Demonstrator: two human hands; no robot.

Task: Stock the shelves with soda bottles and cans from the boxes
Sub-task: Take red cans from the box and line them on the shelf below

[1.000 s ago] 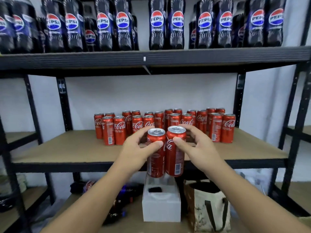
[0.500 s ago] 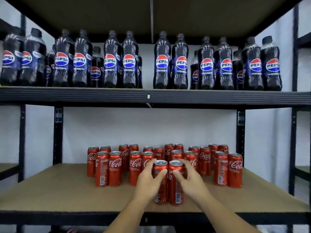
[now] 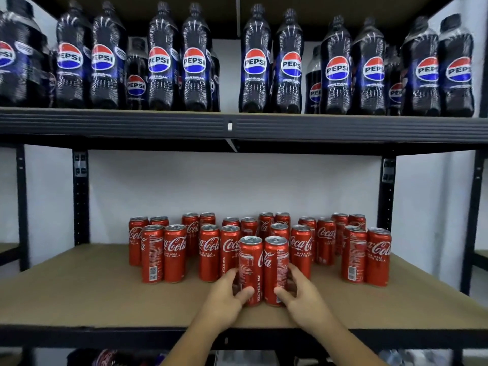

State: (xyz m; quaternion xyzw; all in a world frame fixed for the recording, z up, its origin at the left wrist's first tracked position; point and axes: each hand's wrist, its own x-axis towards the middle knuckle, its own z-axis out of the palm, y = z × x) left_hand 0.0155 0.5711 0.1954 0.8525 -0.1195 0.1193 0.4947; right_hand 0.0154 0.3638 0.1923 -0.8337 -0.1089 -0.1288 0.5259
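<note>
While the left can (image 3: 250,268) and right can (image 3: 276,268) stand upright and touching on the shelf (image 3: 79,291), just ahead of the rows (image 3: 174,252), they lie straight in front of you, between your hands. Your left hand (image 3: 224,297) wraps the left can low down, and your right hand (image 3: 303,297) wraps the right one (thumbs in front). Neither hand is nearer, so I'd push both forward evenly or release outward.

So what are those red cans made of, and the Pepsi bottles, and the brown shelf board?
The red cans look like thin metal, probably aluminium: shiny silver tops, glossy printed sides. The Pepsi bottles look like plastic, ribbed and glinting, dark from the drink. The shelf board looks like matt brown fibreboard or cardboard; hard to tell which.
</note>
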